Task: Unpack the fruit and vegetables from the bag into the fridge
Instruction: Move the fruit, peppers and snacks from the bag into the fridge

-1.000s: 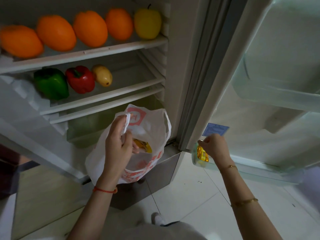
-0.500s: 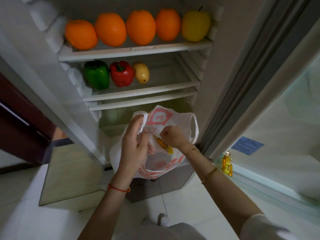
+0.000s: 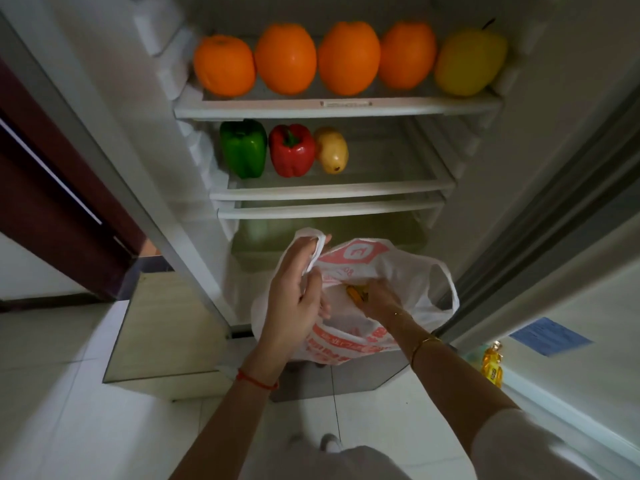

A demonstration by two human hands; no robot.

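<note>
Orange fruits [image 3: 287, 58] number four, peppers [image 3: 268, 148] two; both hands grip: left [image 3: 294, 299] bag [image 3: 408, 271], right [image 3: 379, 296] banana [image 3: 356, 293].

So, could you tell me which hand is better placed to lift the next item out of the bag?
The right hand: it is already inside the bag, at the yellow item. The left hand grips the bag's handle, holding it open.

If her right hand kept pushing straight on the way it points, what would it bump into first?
Most likely the yellow item inside the plastic bag; the right hand reaches down into the bag's mouth and its fingertips already seem to meet it, though depth is hard to judge.
</note>
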